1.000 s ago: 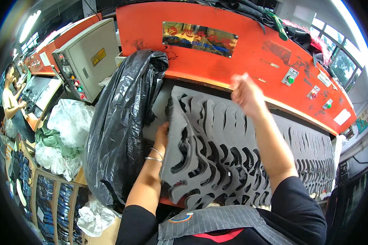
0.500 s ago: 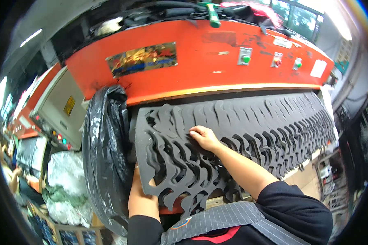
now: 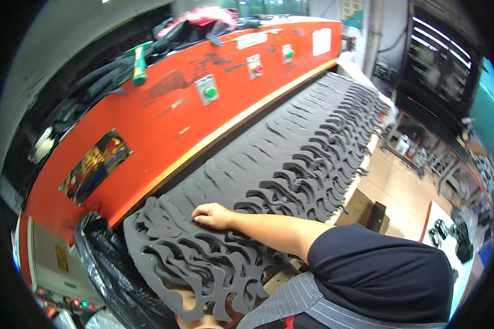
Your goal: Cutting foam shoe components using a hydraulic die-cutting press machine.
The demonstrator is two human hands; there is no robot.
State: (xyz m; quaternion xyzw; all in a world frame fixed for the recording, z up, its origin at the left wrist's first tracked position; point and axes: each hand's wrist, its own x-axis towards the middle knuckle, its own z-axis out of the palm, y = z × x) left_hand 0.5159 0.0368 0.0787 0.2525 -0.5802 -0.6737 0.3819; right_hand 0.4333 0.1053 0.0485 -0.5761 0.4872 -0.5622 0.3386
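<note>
A long dark grey foam sheet [image 3: 241,159], cut through with rows of wavy openings, lies along the front of an orange machine [image 3: 164,98]. My right hand [image 3: 213,215] rests on top of it toward the near left part, its fingers curled in against the foam. Under the sheet's near left corner is my left hand [image 3: 187,300]. Only bits of its skin show through the cut-outs and past the edge, and its fingers are hidden. Curved strips between the openings stand up or sag along the sheet's front side.
Green and red buttons [image 3: 210,92] sit on the machine's front. A black plastic bag [image 3: 107,274] hangs beside the sheet's left end. Dark scraps and a green-handled tool [image 3: 139,64] lie on top of the machine. To the right are a tiled floor [image 3: 392,181] and a metal rack [image 3: 444,159].
The view has swung to the right, so the machine and sheet now slant up to the right. My right hand stays on the foam, and my left hand remains beneath its corner.
</note>
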